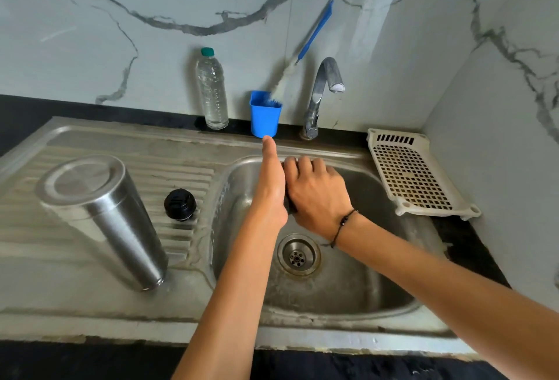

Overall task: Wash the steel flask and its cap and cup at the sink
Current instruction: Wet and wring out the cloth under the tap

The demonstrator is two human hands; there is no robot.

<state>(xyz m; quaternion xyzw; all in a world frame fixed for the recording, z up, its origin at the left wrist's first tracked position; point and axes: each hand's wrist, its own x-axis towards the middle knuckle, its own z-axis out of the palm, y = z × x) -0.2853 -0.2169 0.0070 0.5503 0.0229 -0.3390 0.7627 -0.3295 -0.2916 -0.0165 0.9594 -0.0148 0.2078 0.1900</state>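
The steel flask (102,219) is stood upside down on the ribbed drainboard (36,228) at the left, well apart from both hands. The black cap (180,204) is set on the drainboard just right of the flask, between it and the sink basin (348,283), untouched. Both hands are held together over the far part of the basin. The left hand (272,186) is seen edge-on with its fingers straight, pointing to the far rim, its palm turned toward the right hand. The right hand (317,195) is curled over something dark pressed against the left palm; only a thin dark sliver is seen between the hands, so it cannot be told whether this is the cup. A black cord bracelet (343,225) is worn on the right wrist. The drain (299,255) lies near of the hands. At the far edge are stood a clear plastic bottle (212,89), a blue holder (265,113) with a bottle brush (302,50) leaning in it, and the tap (322,92). A white perforated tray (414,174) is laid at the right.
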